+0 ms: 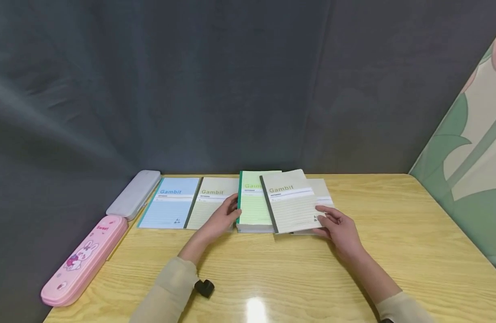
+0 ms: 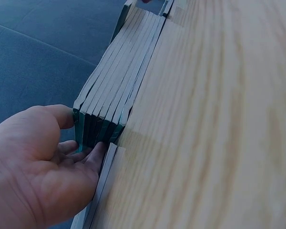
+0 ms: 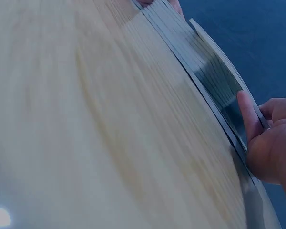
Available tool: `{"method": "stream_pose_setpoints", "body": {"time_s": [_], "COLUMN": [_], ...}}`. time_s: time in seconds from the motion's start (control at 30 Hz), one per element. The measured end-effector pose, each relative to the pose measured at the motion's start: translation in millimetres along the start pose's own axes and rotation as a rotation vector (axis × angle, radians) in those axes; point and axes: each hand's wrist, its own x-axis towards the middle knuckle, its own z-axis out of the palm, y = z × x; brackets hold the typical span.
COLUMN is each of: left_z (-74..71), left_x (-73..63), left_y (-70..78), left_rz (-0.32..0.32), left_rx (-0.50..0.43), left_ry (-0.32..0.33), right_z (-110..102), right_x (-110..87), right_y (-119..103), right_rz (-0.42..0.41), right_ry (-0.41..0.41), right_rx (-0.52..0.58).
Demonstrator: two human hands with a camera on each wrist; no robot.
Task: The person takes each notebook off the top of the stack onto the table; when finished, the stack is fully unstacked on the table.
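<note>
In the head view, my right hand (image 1: 340, 231) pinches the right edge of a grey notebook (image 1: 292, 202) with a dark spine. Its left part overlaps a thick stack of green notebooks (image 1: 253, 211). In the right wrist view this notebook (image 3: 224, 59) is raised and tilted, with a gap beneath. Another grey notebook (image 1: 322, 190) lies partly hidden under it. My left hand (image 1: 219, 220) touches the green stack's spine side. In the left wrist view, thumb and fingers of the left hand (image 2: 47, 167) rest against the spines (image 2: 95, 126).
Left of the stack lie a grey notebook (image 1: 211, 197) and a blue notebook (image 1: 168, 204). A pale grey case (image 1: 134, 195) and a pink pencil case (image 1: 86, 260) line the wooden table's (image 1: 272, 278) left edge. A dark curtain (image 1: 248, 89) hangs behind.
</note>
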Motion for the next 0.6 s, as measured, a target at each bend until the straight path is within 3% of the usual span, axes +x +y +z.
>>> {"method": "stream_pose_setpoints", "body": {"time_s": [0.37,0.6], "left_z": [-1.7,-1.3], "left_x": [-0.9,1.9], "left_y": [-0.4,-2.4], "left_rz": [-0.004,0.004], "left_rx": [-0.007,-0.017], "left_ry": [-0.011,-0.017], "right_z": [-42.0,-58.7], "right_x": [-10.1,-14.5], "right_y": [5.9,2.8], "right_rz": [-0.034,-0.065], "right_ry": [0.081,0.126], "right_rx": [0.085,0.028]}}
